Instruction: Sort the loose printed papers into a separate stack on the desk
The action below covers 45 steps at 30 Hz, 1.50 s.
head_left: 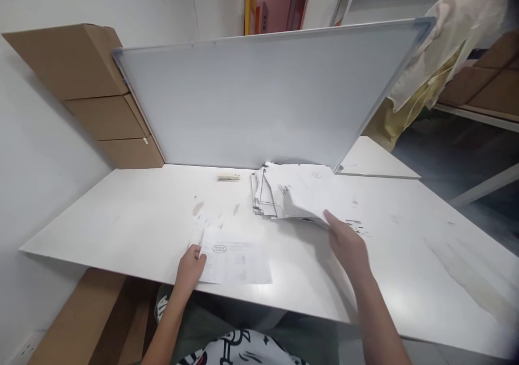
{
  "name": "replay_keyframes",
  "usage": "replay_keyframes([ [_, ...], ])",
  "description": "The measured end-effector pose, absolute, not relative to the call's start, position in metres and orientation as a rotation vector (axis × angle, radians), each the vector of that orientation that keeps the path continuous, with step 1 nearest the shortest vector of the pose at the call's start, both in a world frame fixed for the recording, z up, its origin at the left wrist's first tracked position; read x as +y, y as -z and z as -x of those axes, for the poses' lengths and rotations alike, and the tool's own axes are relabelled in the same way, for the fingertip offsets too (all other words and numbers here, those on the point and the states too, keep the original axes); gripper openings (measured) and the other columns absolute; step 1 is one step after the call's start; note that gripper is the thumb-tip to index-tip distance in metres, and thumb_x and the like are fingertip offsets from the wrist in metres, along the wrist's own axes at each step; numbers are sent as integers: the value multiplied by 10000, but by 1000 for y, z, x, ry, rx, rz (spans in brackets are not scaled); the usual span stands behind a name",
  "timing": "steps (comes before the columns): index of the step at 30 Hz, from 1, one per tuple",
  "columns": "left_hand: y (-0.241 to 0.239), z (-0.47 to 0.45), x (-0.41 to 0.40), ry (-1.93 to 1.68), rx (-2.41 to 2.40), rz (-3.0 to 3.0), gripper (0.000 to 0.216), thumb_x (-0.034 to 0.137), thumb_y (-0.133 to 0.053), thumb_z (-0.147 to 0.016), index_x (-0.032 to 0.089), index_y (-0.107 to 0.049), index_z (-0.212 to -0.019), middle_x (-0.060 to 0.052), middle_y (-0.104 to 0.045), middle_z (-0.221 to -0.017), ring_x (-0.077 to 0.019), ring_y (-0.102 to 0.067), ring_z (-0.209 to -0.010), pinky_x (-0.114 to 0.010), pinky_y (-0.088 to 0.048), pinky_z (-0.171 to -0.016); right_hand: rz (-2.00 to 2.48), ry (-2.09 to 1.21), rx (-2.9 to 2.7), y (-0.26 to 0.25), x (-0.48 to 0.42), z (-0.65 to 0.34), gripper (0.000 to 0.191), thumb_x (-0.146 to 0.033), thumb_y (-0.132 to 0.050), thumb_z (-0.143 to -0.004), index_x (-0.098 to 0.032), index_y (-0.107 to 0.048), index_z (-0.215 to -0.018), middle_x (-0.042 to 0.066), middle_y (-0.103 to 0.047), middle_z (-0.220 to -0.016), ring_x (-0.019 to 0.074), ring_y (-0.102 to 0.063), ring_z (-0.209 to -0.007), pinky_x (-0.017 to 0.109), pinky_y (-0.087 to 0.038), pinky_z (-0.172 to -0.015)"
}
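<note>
Patterned shirt (247,349) closest, paperwork beyond on white table (133,219).
My L hand (191,267), nearly closed, pinches left edge of loose sheet (237,262) nr table front; my R hand (349,246), likewise, has near-right corner of top sheet (298,205), bowed up off stack (264,201). Prob. light, floppy, creases easily, may slide on sheets below: best taken at edge/corner, thumb on top.

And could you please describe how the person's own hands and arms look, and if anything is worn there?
The left hand and right hand are ungloved, with no watch or ring that I can make out. Both forearms show no sleeve within the frame. The shirt below is white with bold black print.
</note>
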<state>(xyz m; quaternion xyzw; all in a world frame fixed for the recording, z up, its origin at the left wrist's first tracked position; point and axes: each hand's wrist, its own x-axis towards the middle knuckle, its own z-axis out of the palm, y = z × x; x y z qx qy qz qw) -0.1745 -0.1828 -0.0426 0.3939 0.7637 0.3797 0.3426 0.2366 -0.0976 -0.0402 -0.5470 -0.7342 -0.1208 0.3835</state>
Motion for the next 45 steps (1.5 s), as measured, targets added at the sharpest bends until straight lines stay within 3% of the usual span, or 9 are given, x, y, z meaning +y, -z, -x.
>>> replay_keyframes([
  [8, 39, 127, -184, -1010, 1678, -1120, 103, 306, -549, -721, 204, -556, -718, 27, -608, -641, -160, -595, -625, -243, -427, -579, 1099, 220, -2220, 35, -187, -157, 689, -3, -377, -841, -220, -251, -1483, 86, -573, -1324, 225, -615, -1055, 343, -508, -834],
  [12, 43, 106, -181, -1062, 1646, -1129, 236, 386, -448, -827, 207, -539, -703, 4, -613, -689, -179, -597, -695, -274, -452, -643, 1084, 24, -2471, 66, -209, -108, 688, 31, -368, -800, -190, -333, -1451, 94, -510, -1384, 265, -578, -1084, 406, -496, -815],
  [19, 30, 109, -173, -967, 1657, -1316, 241, 415, -584, -783, 189, -634, -848, -76, -685, -890, -266, -623, -887, -385, -461, -834, 996, -521, -2519, 56, -214, -130, 579, -236, -462, -895, -269, -315, -1455, 48, -354, -1501, 248, -408, -1312, 431, -394, -1025],
  [23, 20, 115, -180, -977, 1503, -1424, 275, 420, -525, -850, 201, -628, -981, -58, -682, -939, -237, -629, -897, -352, -487, -799, 1357, -796, -1834, 45, -192, -150, 684, -406, -558, -857, -270, -276, -1466, 90, -358, -1498, 280, -355, -1348, 485, -334, -1071],
  [27, 33, 127, -182, -1162, 1393, -1524, 296, 410, -552, -848, 187, -625, -1030, -69, -682, -962, -233, -624, -942, -340, -486, -831, 1275, -1132, -1117, 47, -170, -140, 684, -531, -649, -749, -256, -462, -1346, 108, -605, -1266, 283, -577, -1112, 438, -490, -894],
  [30, 47, 138, -177, -1331, 1344, -1543, 275, 394, -581, -826, 182, -630, -994, -80, -674, -942, -235, -616, -925, -343, -475, -841, 1181, -1110, -1017, 54, -171, -132, 441, -543, -709, -675, -212, -692, -966, 90, -720, -938, 268, -642, -879, 402, -522, -778],
  [35, 51, 148, -172, -1238, 1279, -1448, 299, 453, -569, -799, 185, -643, -908, -86, -674, -882, -242, -622, -865, -336, -480, -795, 1195, -1176, -1323, 52, -189, -140, 350, -515, -670, -719, -204, -732, -868, 93, -719, -951, 299, -624, -951, 394, -493, -838],
  [41, 26, 153, -132, -1119, 1421, -1678, 394, 534, -451, -800, 195, -603, -670, -70, -652, -701, -239, -625, -750, -349, -501, -744, 1496, -1250, -1201, 32, -179, -146, 453, -621, -672, -618, -168, -687, -641, 76, -697, -696, 282, -616, -721, 365, -494, -664],
  [45, -9, 158, -35, -1054, 1590, -1811, 361, 361, -315, -912, 181, -626, -939, -91, -655, -1070, -219, -559, -1086, -344, -397, -983, 1429, -1500, -1044, 28, -168, -130, 430, -568, -714, -589, -152, -670, -687, 62, -679, -663, 249, -609, -658, 344, -481, -635],
])
